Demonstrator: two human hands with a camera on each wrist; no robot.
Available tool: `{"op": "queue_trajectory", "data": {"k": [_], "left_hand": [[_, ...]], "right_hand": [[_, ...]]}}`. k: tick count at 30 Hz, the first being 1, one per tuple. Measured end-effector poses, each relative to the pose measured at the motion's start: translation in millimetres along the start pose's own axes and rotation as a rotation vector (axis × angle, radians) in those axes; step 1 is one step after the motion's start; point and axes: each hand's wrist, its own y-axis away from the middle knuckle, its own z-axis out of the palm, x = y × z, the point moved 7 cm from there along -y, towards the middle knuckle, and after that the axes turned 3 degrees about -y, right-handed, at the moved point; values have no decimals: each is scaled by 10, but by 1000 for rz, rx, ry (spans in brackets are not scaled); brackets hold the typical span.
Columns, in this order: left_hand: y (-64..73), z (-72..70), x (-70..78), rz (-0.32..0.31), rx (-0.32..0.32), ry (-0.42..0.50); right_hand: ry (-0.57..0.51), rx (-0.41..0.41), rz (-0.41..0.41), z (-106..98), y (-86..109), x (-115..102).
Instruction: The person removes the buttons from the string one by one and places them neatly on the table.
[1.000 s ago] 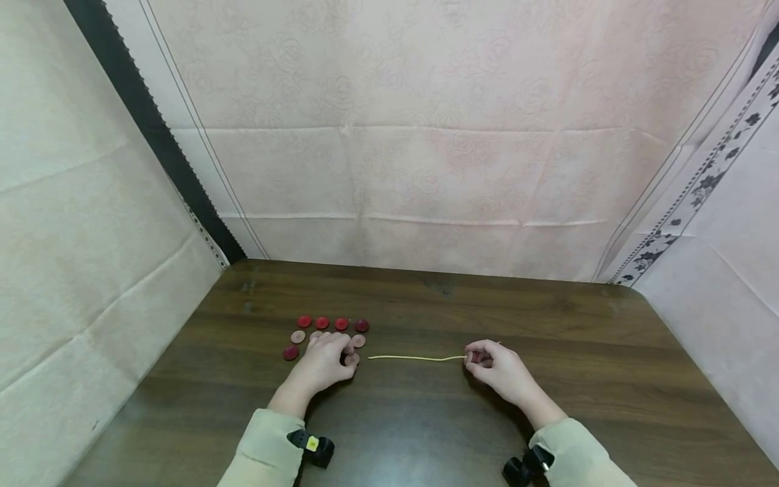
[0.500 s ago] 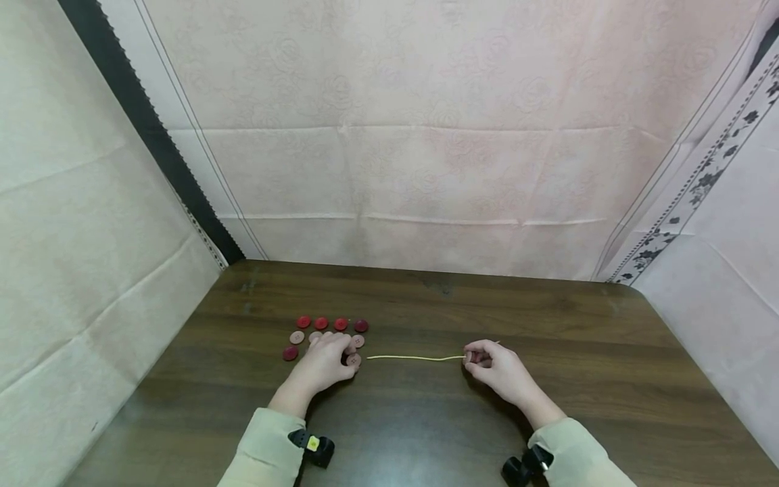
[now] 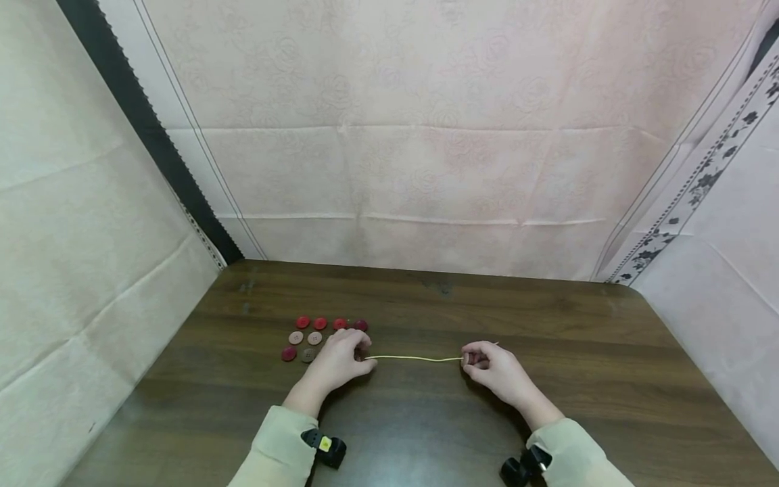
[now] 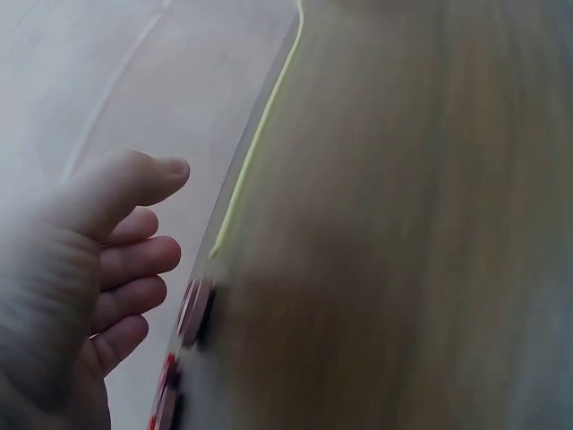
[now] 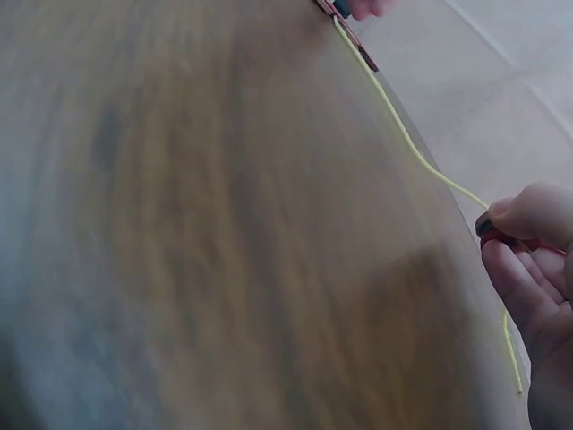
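Note:
In the head view my left hand [image 3: 341,357] is beside the left end of a thin yellow cord [image 3: 414,358]. The left wrist view shows its thumb apart from loosely bent fingers, with nothing between them. A pinkish button [image 4: 193,312] lies near the cord's end there. My right hand [image 3: 496,365] pinches a few threaded buttons [image 5: 486,226] between thumb and fingers, a dark one and a red one among them. The cord runs into that pinch, and its short tail [image 5: 511,354] hangs out below. How many buttons the right hand holds is hidden.
Left of the left hand, buttons lie in rows on the brown wooden table [image 3: 414,433]: red [image 3: 303,322], pale pink [image 3: 295,337], dark red [image 3: 289,354] and grey-brown [image 3: 308,355]. Patterned cloth [image 3: 426,169] hangs behind the table and at both sides.
My left hand has moved right, from over the buttons to the cord's left end. A grey-brown button shows where the hand was. The right hand keeps its pinch, nearly still.

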Motion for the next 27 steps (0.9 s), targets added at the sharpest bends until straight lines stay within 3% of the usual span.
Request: {"op": "queue_trajectory", "data": {"k": [14, 22, 27], "left_hand": [[-208, 264, 295, 70, -62, 64], [-258, 414, 345, -23, -96, 176], [-307, 514, 469, -1, -114, 222]], "right_hand": [[25, -9, -36, 15, 10, -61], [40, -3, -50, 31, 5, -95], [32, -2, -41, 38, 8, -94]]}}
